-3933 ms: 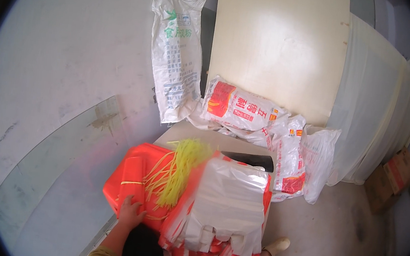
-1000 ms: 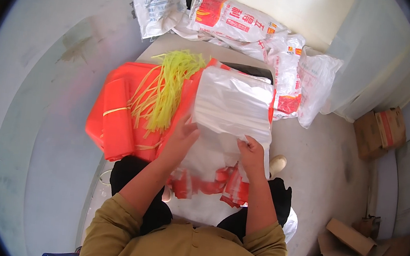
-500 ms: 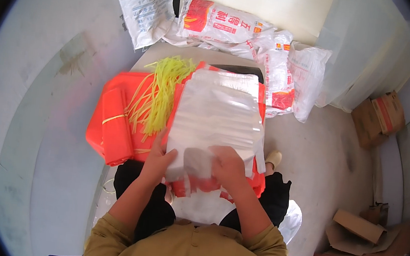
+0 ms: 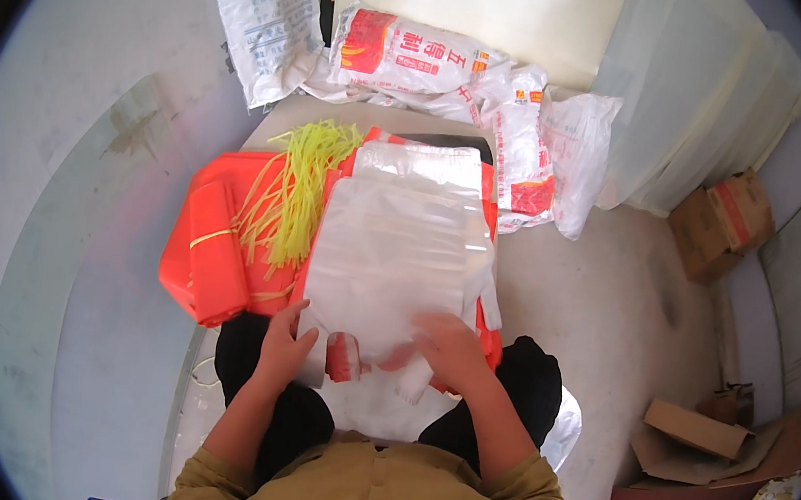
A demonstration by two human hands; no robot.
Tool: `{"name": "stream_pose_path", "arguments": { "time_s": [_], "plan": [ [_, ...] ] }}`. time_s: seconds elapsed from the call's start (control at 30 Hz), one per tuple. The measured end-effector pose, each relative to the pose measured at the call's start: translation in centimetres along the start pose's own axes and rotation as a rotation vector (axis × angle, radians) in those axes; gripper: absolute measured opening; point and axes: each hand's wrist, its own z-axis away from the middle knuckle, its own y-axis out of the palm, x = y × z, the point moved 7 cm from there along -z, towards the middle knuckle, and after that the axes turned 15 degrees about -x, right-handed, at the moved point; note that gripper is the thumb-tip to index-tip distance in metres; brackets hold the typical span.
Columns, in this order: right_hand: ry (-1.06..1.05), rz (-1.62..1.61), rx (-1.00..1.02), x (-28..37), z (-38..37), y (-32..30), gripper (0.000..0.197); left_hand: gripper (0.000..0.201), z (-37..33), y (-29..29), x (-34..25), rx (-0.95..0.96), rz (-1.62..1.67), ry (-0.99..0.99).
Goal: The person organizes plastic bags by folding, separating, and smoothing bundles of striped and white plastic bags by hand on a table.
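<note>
A stack of clear plastic bags with handles [image 4: 391, 249] lies in front of me on top of red plastic bags [image 4: 490, 345]. My left hand [image 4: 287, 347] is at the stack's near left edge, thumb and fingers apart. Over the near right part of the top bag is my right hand [image 4: 450, 349]; its fingers are smeared by motion, so their grip does not show. Red shows through a gap between the handles at the near edge. Left of the stack, yellow-green strips [image 4: 300, 202] lie in a loose bunch beside a folded red bag bundle [image 4: 216, 255] tied with a yellow strip.
White printed sacks [image 4: 411, 54] lie along the far side, with another white sack [image 4: 266, 21] at far left. Translucent sheeting [image 4: 699, 106] hangs at far right. A cardboard box [image 4: 720, 225] and opened cardboard pieces [image 4: 694, 432] sit on the right.
The clear top bag now lies nearer to me and flatter over the stack. My left hand has come slightly closer to me, fingers off the bag's side. The view has shifted a little.
</note>
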Motion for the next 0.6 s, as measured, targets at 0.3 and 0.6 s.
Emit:
{"name": "stream_pose_path", "arguments": {
  "time_s": [0.3, 0.6],
  "plan": [
    [0.054, 0.068, -0.224, -4.3, -5.1, -3.4, 0.030, 0.062, -0.7, 5.4, -10.1, 0.007, -0.467, 0.725],
    [0.165, 0.129, -0.106, -8.9, -13.3, -3.2, 0.048, 0.065, -7.0, 16.9, -12.8, 0.334, -0.706, 0.921]
  ]
}}
